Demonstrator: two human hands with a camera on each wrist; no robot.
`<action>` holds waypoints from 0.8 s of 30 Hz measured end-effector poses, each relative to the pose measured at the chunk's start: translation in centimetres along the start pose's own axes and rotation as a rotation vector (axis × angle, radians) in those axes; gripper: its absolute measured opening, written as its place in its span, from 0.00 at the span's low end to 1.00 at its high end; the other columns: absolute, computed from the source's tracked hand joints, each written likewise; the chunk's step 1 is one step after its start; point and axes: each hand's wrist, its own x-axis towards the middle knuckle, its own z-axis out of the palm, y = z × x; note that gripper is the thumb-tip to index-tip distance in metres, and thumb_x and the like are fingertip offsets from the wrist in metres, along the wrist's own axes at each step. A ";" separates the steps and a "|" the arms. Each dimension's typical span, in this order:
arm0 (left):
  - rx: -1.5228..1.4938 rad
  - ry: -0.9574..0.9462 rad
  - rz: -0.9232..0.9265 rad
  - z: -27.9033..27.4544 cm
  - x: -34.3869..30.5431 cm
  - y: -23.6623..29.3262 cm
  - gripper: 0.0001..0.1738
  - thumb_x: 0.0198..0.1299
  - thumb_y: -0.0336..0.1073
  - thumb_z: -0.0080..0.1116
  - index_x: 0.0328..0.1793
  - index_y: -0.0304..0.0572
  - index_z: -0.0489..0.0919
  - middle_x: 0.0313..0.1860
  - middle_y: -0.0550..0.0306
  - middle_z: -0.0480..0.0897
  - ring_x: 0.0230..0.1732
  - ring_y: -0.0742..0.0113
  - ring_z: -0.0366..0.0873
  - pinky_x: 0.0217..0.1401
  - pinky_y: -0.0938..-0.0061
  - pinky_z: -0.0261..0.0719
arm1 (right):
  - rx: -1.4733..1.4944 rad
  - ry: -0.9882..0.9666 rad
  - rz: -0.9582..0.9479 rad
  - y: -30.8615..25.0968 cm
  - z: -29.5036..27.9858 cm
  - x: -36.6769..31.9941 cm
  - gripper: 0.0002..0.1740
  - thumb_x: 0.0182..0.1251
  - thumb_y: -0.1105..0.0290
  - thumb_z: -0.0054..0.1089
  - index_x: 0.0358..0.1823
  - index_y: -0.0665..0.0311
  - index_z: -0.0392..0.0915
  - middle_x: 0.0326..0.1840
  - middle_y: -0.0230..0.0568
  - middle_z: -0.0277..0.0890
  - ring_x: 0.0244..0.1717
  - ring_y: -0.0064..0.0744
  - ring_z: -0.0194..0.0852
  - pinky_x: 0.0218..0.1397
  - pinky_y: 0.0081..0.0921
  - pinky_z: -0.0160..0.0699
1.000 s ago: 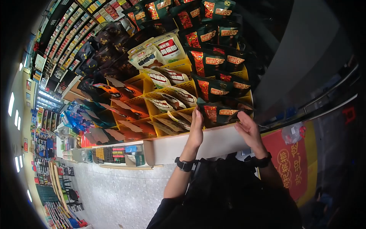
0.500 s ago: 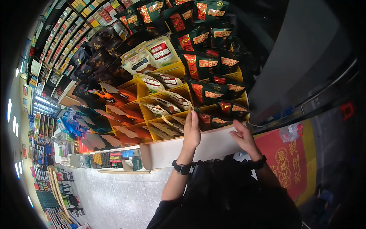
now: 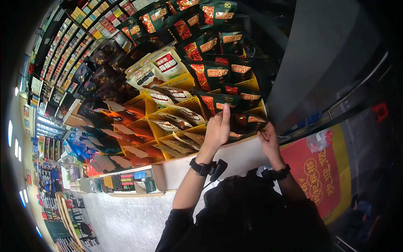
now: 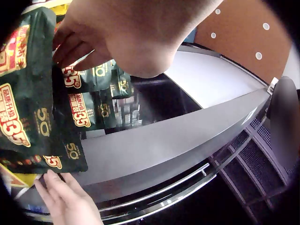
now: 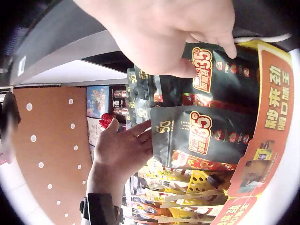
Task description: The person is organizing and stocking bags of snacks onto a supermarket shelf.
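**A:** Nearest first: where are the hands?

**B:** Both are on one dark green pouch (image 4: 33, 108), which stands in the right-hand row of the yellow rack (image 3: 187, 78). The left hand (image 3: 216, 131) lies against its face, fingers (image 4: 70, 47) nearly straight and pressing, not wrapped round it. The right hand (image 3: 268, 140) sits lower. Its fingers (image 4: 58, 185) are straight too, tips touching the pouch's bottom corner.

**A:** So neither hand truly grips it?

**B:** Not that I can see. It's steadied by pressure from two sides, just above the white ledge (image 3: 184, 164).

**A:** What could go wrong?

**B:** I'd judge the pouch to be slick. With open fingers it could slide out and drop past the ledge to the floor (image 3: 126, 214). The other green pouches (image 3: 197, 48) are packed tight above and behind it, overlapping. A hard push on this one could tip its neighbours forward out of their bins.

**A:** And further along?

**B:** There are cream pouches (image 3: 168, 63) one row to the left and orange packs (image 3: 134, 113) beyond them. They're near enough that a wide left elbow might brush them, I think. The far shelves (image 3: 75, 42) are well apart.
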 end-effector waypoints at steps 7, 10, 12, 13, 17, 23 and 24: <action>-0.064 -0.079 -0.043 0.4 0.7 0.0 0.45 0.76 0.64 0.22 0.36 0.27 0.79 0.30 0.28 0.80 0.44 0.27 0.77 0.51 0.47 0.71 | -0.056 -0.015 0.008 -1.3 -1.0 -1.8 0.37 0.70 0.73 0.61 0.75 0.75 0.53 0.76 0.66 0.58 0.77 0.51 0.59 0.72 0.36 0.71; -0.095 -0.058 -0.018 0.7 0.9 -0.7 0.46 0.76 0.64 0.22 0.39 0.26 0.80 0.31 0.27 0.80 0.45 0.27 0.77 0.52 0.48 0.71 | -0.041 -0.024 -0.004 -1.2 -1.4 -1.8 0.37 0.71 0.74 0.60 0.76 0.74 0.53 0.77 0.66 0.57 0.77 0.50 0.58 0.73 0.35 0.70; -0.125 -0.019 -0.002 0.7 0.9 -0.9 0.46 0.76 0.64 0.22 0.41 0.26 0.81 0.32 0.26 0.80 0.47 0.27 0.77 0.52 0.48 0.71 | -0.036 -0.025 -0.007 -1.6 -1.5 -1.8 0.37 0.71 0.74 0.60 0.77 0.72 0.52 0.77 0.65 0.56 0.78 0.49 0.57 0.74 0.35 0.69; -0.122 0.007 0.021 0.6 0.9 -0.9 0.46 0.76 0.64 0.22 0.41 0.26 0.81 0.33 0.26 0.81 0.47 0.27 0.76 0.53 0.48 0.71 | -0.036 -0.026 -0.006 -1.5 -1.5 -1.7 0.37 0.71 0.74 0.60 0.77 0.72 0.52 0.77 0.65 0.56 0.78 0.49 0.57 0.74 0.35 0.69; -0.006 -0.087 -0.087 -0.3 1.2 -0.2 0.48 0.76 0.65 0.19 0.39 0.25 0.81 0.34 0.25 0.80 0.48 0.27 0.76 0.54 0.47 0.71 | -0.033 -0.059 0.022 -1.1 -1.3 -1.6 0.39 0.72 0.74 0.60 0.78 0.73 0.49 0.78 0.64 0.55 0.78 0.47 0.58 0.75 0.34 0.66; 0.025 -0.121 -0.096 -0.7 0.8 0.4 0.49 0.75 0.66 0.17 0.38 0.27 0.80 0.32 0.27 0.80 0.47 0.27 0.76 0.55 0.47 0.70 | 0.061 -0.065 0.070 -1.4 -1.2 -0.7 0.40 0.72 0.74 0.60 0.79 0.75 0.47 0.80 0.63 0.53 0.78 0.43 0.57 0.75 0.30 0.63; 0.034 -0.119 -0.078 -0.6 0.9 0.2 0.49 0.75 0.66 0.16 0.37 0.28 0.80 0.32 0.28 0.80 0.47 0.27 0.76 0.55 0.47 0.70 | 0.134 -0.068 0.045 -1.1 -1.1 -0.5 0.40 0.72 0.75 0.60 0.79 0.75 0.47 0.80 0.62 0.52 0.78 0.41 0.57 0.76 0.30 0.63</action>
